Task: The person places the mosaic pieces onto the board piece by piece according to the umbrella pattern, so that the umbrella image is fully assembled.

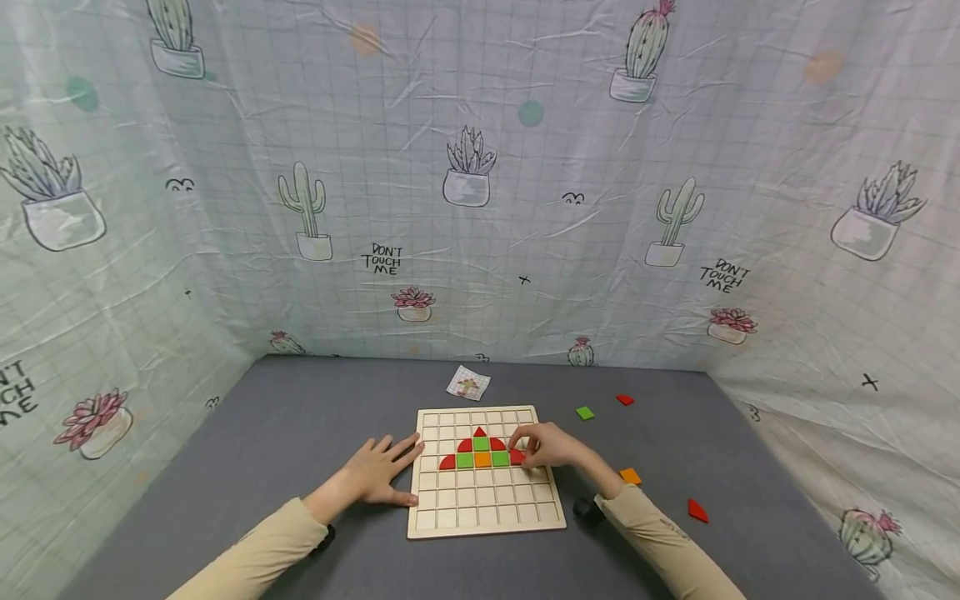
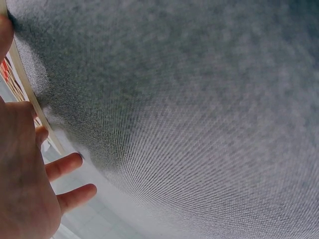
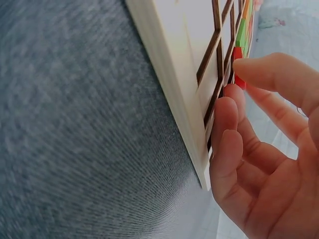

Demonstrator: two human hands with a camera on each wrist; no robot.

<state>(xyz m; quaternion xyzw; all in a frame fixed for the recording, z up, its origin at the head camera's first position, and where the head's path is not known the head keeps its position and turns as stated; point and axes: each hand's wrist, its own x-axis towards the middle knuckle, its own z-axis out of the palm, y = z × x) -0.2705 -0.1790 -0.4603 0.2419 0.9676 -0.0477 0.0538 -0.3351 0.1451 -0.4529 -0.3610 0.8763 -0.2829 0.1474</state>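
Observation:
A pale wooden grid board [image 1: 487, 508] lies on the table, with several red, green and orange tiles set in its squares in a stepped, pointed shape. An orange tile [image 1: 482, 459] sits at the middle of the lower row, with a green tile [image 1: 465, 460] beside it. My left hand [image 1: 371, 471] is spread, its fingertips and thumb touching the board's left edge. My right hand [image 1: 551, 446] pinches a red quarter-round tile [image 3: 239, 82] at the right end of the lower row. Thumb and fingers partly cover that tile.
Loose on the table to the right are a green tile [image 1: 585, 412], a red tile [image 1: 625, 400], an orange tile [image 1: 630, 476] and another red tile [image 1: 698, 510]. Behind the board lies a small picture card [image 1: 468, 383]. A printed cloth [image 1: 480, 275] hangs around the grey table [image 1: 300, 417].

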